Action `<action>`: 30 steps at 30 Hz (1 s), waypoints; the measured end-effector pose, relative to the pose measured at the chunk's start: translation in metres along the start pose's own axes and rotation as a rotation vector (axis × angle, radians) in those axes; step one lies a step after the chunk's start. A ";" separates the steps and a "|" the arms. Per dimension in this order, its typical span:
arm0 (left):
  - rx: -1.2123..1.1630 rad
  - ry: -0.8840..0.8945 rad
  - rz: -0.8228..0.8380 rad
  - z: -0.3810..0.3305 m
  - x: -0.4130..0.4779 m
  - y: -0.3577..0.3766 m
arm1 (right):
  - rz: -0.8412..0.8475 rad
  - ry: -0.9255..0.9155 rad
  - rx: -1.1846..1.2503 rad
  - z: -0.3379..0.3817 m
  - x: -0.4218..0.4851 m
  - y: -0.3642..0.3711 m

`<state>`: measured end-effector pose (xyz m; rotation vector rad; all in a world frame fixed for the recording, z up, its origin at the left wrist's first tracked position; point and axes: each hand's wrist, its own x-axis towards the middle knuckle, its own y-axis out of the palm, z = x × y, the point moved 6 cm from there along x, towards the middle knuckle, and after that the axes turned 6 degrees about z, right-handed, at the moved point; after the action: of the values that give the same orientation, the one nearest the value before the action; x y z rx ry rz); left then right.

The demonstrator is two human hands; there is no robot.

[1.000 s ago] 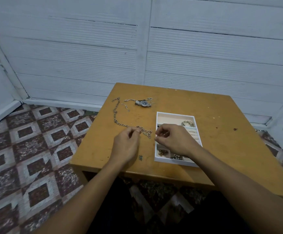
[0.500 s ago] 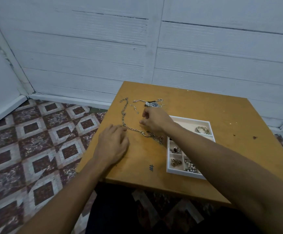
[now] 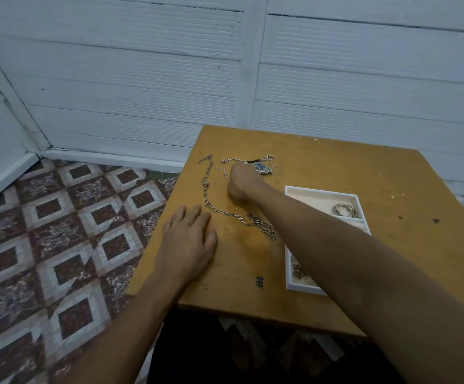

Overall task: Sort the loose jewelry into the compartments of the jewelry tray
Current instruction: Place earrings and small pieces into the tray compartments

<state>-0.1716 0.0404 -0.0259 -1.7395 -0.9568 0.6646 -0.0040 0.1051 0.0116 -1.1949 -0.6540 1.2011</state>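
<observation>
R forearm crosses the tray and hides its mid compartments. Only the far one w/ bangles shows, plus a near-left corner w/ small pcs too blurry to ID. R hand is seen from behind at the far-left part of the table, fingers curled down, tips hidden, so can't tell if I'm pinching anything. Watch lies just R of that hand. Thin chain runs in from the left to the knuckles, contact unclear. Tiny bits sit just left of the hand, too small to ID. Link chain lies loose, running from the far edge past R hand's left side, then bunched beside my forearm near the tray. L hand is flat on the table, fingers straight, slightly apart, holding nothing. Link chain passes just beyond its fingertips, can't tell if touching.
</observation>
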 end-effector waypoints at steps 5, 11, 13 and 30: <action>-0.114 -0.013 -0.020 -0.003 0.002 -0.009 | 0.060 -0.033 -0.063 0.001 -0.005 0.003; -0.358 0.000 -0.130 -0.019 0.013 -0.028 | 0.090 -0.124 0.038 0.004 -0.016 -0.014; -0.469 -0.015 -0.163 -0.026 0.018 -0.037 | 0.052 -0.162 0.110 0.002 -0.019 -0.024; -1.018 -0.148 -0.222 -0.055 0.043 -0.054 | 0.041 -0.340 0.360 -0.003 -0.060 -0.084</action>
<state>-0.1213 0.0590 0.0438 -2.3983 -1.7513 0.1291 0.0102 0.0552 0.1011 -0.7124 -0.6299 1.5010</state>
